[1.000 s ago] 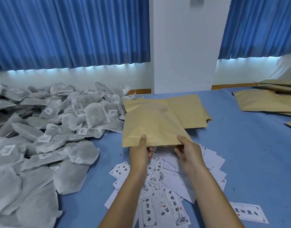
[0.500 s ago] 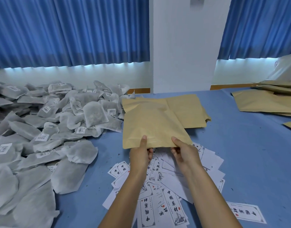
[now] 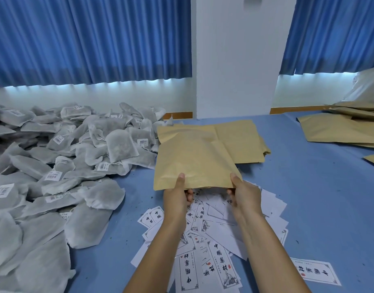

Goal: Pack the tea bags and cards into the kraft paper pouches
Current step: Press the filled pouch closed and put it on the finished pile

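Note:
A kraft paper pouch (image 3: 192,157) is held up at its near edge by both my hands, thumbs on top and fingers underneath. My left hand (image 3: 177,195) grips the left part of that edge, my right hand (image 3: 243,193) the right corner. The pouch hangs above a stack of more kraft pouches (image 3: 241,140) and a scatter of white printed cards (image 3: 215,233) on the blue table (image 3: 319,204). A big heap of grey-white tea bags (image 3: 55,166) with barcode tags fills the left side.
More kraft pouches (image 3: 340,130) lie at the far right of the table. One card (image 3: 315,273) lies apart at the lower right. Blue curtains and a white wall stand behind the table.
My right hand has slid right along the pouch's near edge toward its corner. The pouch stays lifted over the cards; the view has shifted slightly.

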Demonstrator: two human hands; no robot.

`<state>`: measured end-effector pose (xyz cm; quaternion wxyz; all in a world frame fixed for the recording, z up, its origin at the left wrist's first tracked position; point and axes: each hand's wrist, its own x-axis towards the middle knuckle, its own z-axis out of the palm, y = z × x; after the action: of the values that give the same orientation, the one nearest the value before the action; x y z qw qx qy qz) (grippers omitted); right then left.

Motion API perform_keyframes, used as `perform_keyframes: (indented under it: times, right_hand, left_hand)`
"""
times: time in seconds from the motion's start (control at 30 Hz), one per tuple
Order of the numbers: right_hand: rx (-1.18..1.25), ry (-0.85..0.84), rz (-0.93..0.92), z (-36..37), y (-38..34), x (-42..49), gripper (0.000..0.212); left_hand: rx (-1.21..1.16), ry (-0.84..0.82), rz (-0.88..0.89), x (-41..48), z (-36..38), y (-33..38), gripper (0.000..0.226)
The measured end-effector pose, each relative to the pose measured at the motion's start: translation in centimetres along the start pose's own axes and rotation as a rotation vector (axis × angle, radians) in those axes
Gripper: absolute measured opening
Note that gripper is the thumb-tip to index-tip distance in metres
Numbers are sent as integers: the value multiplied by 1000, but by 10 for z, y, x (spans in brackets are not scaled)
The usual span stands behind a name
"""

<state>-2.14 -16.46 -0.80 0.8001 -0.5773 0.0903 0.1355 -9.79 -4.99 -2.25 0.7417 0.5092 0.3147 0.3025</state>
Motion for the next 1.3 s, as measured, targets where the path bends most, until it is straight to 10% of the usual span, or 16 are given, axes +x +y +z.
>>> perform_keyframes:
  times: [1.3]
  right_hand:
    - [181,-324,91,17,11,-14,15]
  left_hand:
    - [91,-52,-8,-8,10,-12,35]
